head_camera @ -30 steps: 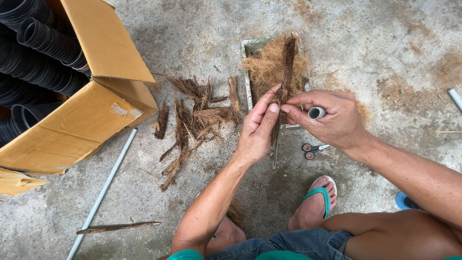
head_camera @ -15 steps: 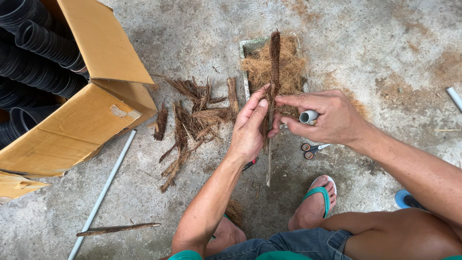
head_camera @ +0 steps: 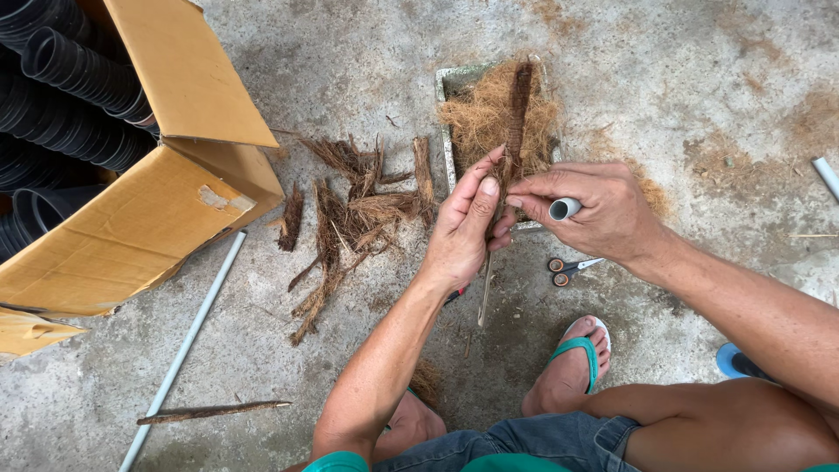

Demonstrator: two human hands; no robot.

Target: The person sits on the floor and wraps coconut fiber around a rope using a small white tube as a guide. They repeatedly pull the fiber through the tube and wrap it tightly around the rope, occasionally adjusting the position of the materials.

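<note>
Both hands pinch the coir-wrapped stick [head_camera: 517,114]: left hand [head_camera: 468,227] steadies, right hand [head_camera: 594,210] (grip also closed around a short white pipe [head_camera: 564,208]) should keep fibres tight.

I have just one view to go on, the head-worn camera, which looks almost straight down from above onto the concrete floor [head_camera: 699,79] and sits close over both forearms. It takes in ground from the cardboard box [head_camera: 157,210] at far left to the white pipe end [head_camera: 826,175] at the right edge (my own knees fill the bottom).
</note>
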